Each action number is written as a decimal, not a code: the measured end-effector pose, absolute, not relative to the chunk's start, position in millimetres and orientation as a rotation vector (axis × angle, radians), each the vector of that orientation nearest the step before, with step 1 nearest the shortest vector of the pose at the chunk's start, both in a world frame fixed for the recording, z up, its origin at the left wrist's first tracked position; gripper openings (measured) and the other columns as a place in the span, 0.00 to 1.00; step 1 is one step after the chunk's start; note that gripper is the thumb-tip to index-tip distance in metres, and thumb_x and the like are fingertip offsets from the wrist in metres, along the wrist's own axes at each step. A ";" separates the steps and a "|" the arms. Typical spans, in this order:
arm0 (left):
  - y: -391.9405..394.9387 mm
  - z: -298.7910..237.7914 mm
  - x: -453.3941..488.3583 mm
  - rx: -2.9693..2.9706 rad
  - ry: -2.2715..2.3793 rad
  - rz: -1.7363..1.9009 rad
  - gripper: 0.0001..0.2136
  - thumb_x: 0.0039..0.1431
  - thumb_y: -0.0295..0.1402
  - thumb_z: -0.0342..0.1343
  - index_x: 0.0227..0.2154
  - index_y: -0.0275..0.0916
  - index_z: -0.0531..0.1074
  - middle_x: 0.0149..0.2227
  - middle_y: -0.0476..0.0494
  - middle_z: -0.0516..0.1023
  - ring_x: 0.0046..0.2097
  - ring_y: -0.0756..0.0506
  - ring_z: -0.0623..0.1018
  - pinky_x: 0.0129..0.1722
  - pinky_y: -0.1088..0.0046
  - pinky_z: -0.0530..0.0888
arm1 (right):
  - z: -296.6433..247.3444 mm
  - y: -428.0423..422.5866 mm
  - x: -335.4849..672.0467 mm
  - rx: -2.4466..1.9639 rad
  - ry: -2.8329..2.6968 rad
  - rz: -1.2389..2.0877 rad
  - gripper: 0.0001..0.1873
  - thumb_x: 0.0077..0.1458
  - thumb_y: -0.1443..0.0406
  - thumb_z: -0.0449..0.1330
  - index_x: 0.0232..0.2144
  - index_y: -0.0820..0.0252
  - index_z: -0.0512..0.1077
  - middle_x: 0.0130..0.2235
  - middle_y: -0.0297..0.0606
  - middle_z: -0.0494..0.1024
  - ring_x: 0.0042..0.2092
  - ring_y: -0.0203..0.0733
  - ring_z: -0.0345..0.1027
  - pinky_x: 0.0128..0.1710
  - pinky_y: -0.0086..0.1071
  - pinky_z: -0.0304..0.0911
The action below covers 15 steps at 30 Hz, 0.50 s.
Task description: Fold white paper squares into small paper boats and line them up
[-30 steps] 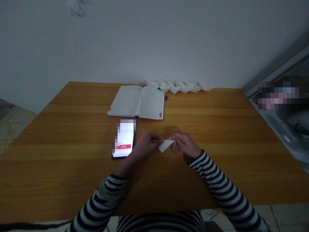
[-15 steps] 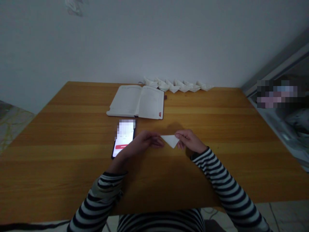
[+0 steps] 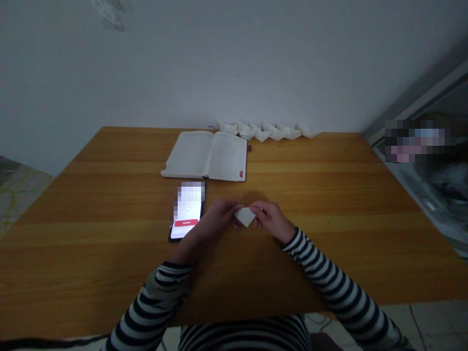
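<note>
1. Together, the left hand and the right hand hold a folded white paper between them, just above the middle of the wooden table, toward its near side.
2. Both grips are closed in a pinch: the fingers of each hand press on the paper from its own side, and the hands nearly meet around it.
3. Far off, along the table's far edge, a row of white paper boats stands side by side; whether anything sits inside them is too small to tell.
4. Just in front of the boats lies an open notebook.
5. Near the left hand, a smartphone lies with its screen lit, partly blurred.
</note>
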<state>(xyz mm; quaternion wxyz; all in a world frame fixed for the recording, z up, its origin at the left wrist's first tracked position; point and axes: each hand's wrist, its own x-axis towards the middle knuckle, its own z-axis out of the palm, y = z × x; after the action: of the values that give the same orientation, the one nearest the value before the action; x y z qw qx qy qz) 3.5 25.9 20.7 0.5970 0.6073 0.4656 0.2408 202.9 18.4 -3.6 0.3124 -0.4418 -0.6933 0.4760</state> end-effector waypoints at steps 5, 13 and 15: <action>28.8 21.4 0.1 1.677 1.154 0.594 0.14 0.64 0.41 0.51 0.30 0.36 0.75 0.28 0.45 0.80 0.30 0.46 0.79 0.31 0.73 0.73 | -5.0 19.8 203.3 -1.141 -1.854 1.035 0.15 0.67 0.59 0.47 0.35 0.59 0.71 0.25 0.32 0.70 0.27 0.37 0.64 0.30 0.29 0.58; 15.1 20.9 19.8 1.903 1.298 0.712 0.16 0.67 0.38 0.48 0.51 0.40 0.76 0.44 0.41 0.83 0.42 0.42 0.81 0.44 0.70 0.73 | -11.4 12.8 187.3 -1.256 -1.494 1.038 0.20 0.63 0.55 0.55 0.53 0.59 0.66 0.27 0.30 0.70 0.29 0.37 0.64 0.31 0.29 0.62; 12.8 21.5 24.4 1.854 1.216 0.728 0.16 0.68 0.37 0.47 0.52 0.40 0.75 0.47 0.41 0.82 0.45 0.42 0.81 0.47 0.70 0.73 | -12.9 11.6 184.4 -1.239 -1.500 1.085 0.22 0.66 0.54 0.51 0.55 0.59 0.67 0.32 0.35 0.74 0.32 0.38 0.67 0.32 0.30 0.65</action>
<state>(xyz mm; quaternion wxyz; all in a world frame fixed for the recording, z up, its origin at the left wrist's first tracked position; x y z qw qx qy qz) 24.4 12.8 21.5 0.3929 0.7306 0.4792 0.2867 184.4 11.6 -12.9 0.4414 -0.4990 -0.6042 0.4373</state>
